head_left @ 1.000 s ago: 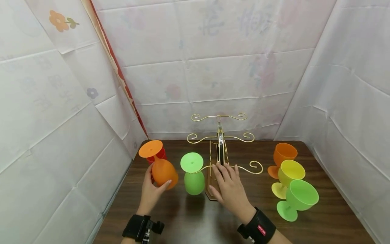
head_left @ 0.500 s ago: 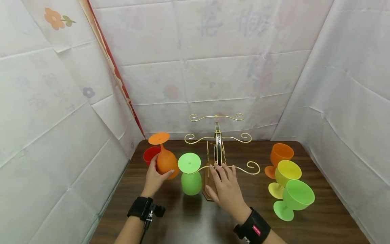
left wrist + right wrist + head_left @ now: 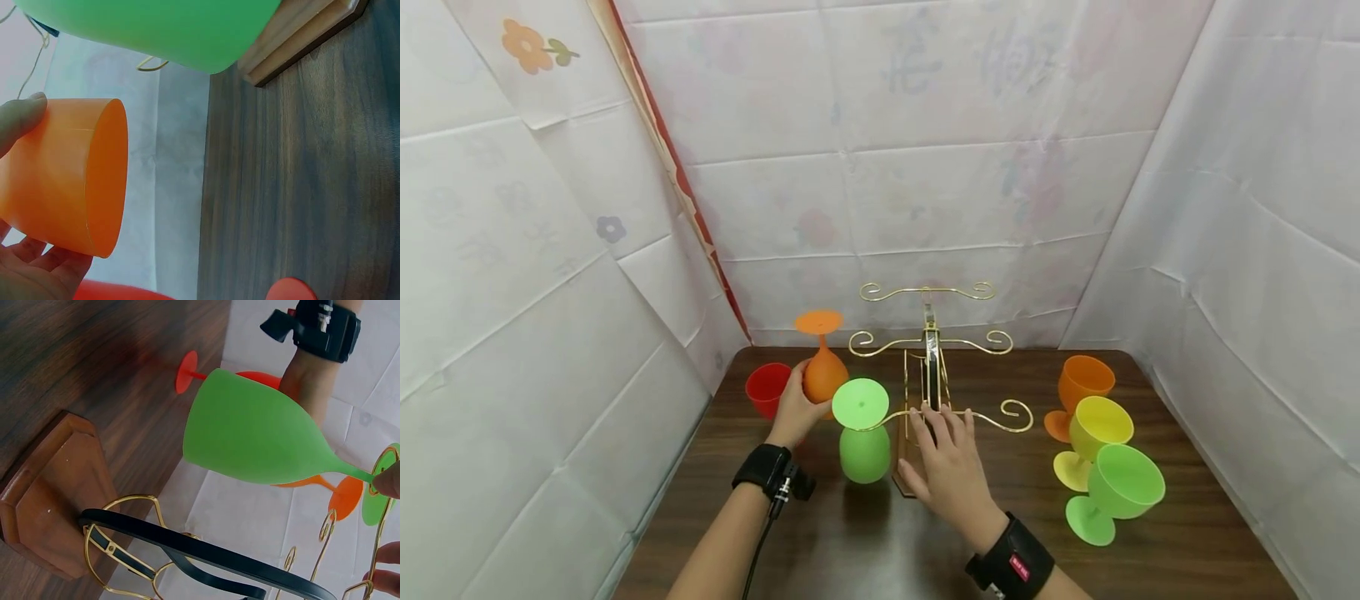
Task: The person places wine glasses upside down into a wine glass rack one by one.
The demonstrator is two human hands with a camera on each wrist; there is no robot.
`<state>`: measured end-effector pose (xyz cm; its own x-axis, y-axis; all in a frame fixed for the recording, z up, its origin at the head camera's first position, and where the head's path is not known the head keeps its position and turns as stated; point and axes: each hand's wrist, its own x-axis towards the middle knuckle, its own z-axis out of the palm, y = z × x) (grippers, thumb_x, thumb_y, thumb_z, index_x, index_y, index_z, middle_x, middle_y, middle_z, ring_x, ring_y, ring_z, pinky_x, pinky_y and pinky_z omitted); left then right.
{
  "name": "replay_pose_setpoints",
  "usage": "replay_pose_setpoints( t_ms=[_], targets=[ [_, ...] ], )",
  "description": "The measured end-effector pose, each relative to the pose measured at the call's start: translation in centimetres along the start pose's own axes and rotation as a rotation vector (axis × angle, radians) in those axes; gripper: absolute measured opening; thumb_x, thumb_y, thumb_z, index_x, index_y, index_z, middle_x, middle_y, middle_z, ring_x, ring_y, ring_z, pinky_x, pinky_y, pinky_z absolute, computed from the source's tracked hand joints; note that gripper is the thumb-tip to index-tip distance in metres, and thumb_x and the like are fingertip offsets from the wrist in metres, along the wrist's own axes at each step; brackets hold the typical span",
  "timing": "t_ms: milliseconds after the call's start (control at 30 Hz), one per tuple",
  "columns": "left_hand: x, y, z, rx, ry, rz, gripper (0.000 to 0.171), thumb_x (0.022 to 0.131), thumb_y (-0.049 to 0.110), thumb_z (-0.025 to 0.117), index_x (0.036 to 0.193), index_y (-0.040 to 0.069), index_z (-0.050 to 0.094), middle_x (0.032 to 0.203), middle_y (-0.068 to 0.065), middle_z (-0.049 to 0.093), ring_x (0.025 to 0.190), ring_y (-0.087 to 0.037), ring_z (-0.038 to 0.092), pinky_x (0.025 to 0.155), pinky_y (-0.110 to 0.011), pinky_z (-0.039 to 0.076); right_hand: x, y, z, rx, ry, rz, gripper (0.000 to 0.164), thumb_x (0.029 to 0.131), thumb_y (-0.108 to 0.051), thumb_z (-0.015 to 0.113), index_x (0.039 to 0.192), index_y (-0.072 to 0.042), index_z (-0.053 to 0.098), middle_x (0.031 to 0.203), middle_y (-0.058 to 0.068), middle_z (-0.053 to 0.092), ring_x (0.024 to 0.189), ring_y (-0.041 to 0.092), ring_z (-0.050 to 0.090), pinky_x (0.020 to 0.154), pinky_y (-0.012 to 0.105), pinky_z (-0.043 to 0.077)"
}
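In the head view, my left hand [image 3: 793,412] grips the bowl of an orange goblet [image 3: 826,379], held upside down with its foot on top. Its open mouth faces the table in the left wrist view, where fingers and thumb [image 3: 22,122] lie on opposite sides of the bowl. A green goblet [image 3: 865,454] hangs inverted by its foot from the front left arm of a gold wire rack [image 3: 932,367]. Fingers of my right hand [image 3: 951,479] rest on the middle of that front arm. The rack's wooden base [image 3: 56,494] stands on the table.
A red goblet [image 3: 767,390] stands upright just left of my left hand. Along the right side stand an orange goblet [image 3: 1085,383], a yellow goblet [image 3: 1101,427] and a light green goblet [image 3: 1126,482]. White sheeting [image 3: 880,200] encloses the dark wooden table [image 3: 1000,467].
My left hand has carried the inverted orange goblet right and away from me, toward the rack, uncovering the red goblet. My right hand keeps its place on the rack.
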<state>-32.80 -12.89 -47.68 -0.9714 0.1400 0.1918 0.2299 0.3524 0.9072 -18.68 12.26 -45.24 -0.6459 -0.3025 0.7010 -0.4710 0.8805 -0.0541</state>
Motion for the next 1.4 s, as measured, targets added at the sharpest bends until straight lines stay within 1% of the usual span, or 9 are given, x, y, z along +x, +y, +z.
replay_pose_setpoints(
  t_ms=[67,200,367,633,900,1067,1233,1267,1400],
  targets=[
    [0.9,-1.1,0.4,0.008,-0.002,-0.005,0.090,0.074,0.017,0.081,0.145,0.007,0.026,0.139,-0.016,0.040,0.119,-0.033,0.046,0.098,-0.050,0.041,0.0,-0.1,0.2,-0.004,0.006,0.001,0.063,0.074,-0.035,0.073,0.126,-0.004,0.056,0.123,0.016,0.053,0.113,0.039,0.047,0.097,0.066,0.031],
    [2.0,-2.1,1.1,0.048,-0.003,0.029,0.089,0.072,0.015,0.081,0.143,0.007,0.029,0.137,-0.015,0.042,0.116,-0.033,0.049,0.095,-0.050,0.043,-0.1,-0.2,0.5,-0.009,0.018,0.001,0.063,0.073,-0.035,0.073,0.125,-0.004,0.056,0.122,0.015,0.052,0.112,0.040,0.048,0.096,0.066,0.032],
    [3.1,-2.6,2.2,0.085,-0.018,0.093,0.085,0.074,0.012,0.079,0.142,0.003,0.030,0.136,-0.019,0.043,0.114,-0.035,0.050,0.094,-0.052,0.044,0.0,-0.2,0.6,-0.032,0.016,0.004,0.064,0.072,-0.034,0.074,0.125,-0.004,0.055,0.122,0.015,0.051,0.112,0.040,0.047,0.095,0.066,0.032],
    [4.4,-2.7,3.5,0.050,-0.084,0.113,0.084,0.077,0.016,0.078,0.144,0.005,0.028,0.137,-0.014,0.044,0.118,-0.031,0.048,0.096,-0.050,0.042,0.2,0.2,0.5,-0.045,0.031,0.006,0.063,0.071,-0.033,0.074,0.124,-0.004,0.056,0.121,0.015,0.052,0.112,0.039,0.046,0.094,0.066,0.033],
    [3.9,-2.1,3.8,0.042,-0.148,0.151,0.079,0.081,0.012,0.074,0.145,0.011,0.028,0.138,-0.012,0.041,0.124,-0.029,0.044,0.102,-0.049,0.037,0.0,-0.1,0.6,-0.044,0.008,0.015,0.062,0.073,-0.033,0.072,0.125,-0.005,0.056,0.122,0.015,0.051,0.113,0.039,0.046,0.096,0.066,0.032],
    [3.7,-2.2,3.8,0.055,-0.194,0.227,0.086,0.079,0.013,0.076,0.147,0.009,0.024,0.142,-0.013,0.038,0.128,-0.029,0.041,0.103,-0.049,0.035,0.1,-0.2,0.6,-0.042,0.013,0.020,0.061,0.071,-0.032,0.073,0.123,-0.005,0.056,0.121,0.015,0.051,0.113,0.040,0.046,0.095,0.067,0.032],
    [3.3,-2.2,3.9,0.041,-0.219,0.286,0.081,0.082,0.009,0.072,0.147,0.006,0.023,0.143,-0.017,0.036,0.129,-0.033,0.039,0.102,-0.053,0.035,0.1,-0.2,0.6,-0.040,0.014,0.020,0.060,0.071,-0.032,0.073,0.123,-0.006,0.056,0.121,0.015,0.052,0.112,0.041,0.047,0.095,0.067,0.032],
    [3.2,-2.1,3.9,0.035,-0.224,0.289,0.079,0.084,0.008,0.070,0.147,0.006,0.024,0.143,-0.017,0.036,0.129,-0.033,0.039,0.102,-0.053,0.035,0.1,-0.2,0.6,-0.040,0.013,0.021,0.060,0.072,-0.032,0.073,0.123,-0.006,0.056,0.121,0.015,0.052,0.112,0.041,0.047,0.095,0.067,0.032],
    [2.2,-0.4,3.5,0.021,-0.263,0.299,0.074,0.087,0.010,0.067,0.146,0.002,0.023,0.142,-0.020,0.036,0.128,-0.036,0.040,0.101,-0.052,0.036,0.1,-0.2,0.5,-0.041,0.002,0.026,0.060,0.072,-0.030,0.073,0.123,-0.006,0.055,0.122,0.015,0.051,0.112,0.040,0.047,0.096,0.066,0.031]
  ],
)
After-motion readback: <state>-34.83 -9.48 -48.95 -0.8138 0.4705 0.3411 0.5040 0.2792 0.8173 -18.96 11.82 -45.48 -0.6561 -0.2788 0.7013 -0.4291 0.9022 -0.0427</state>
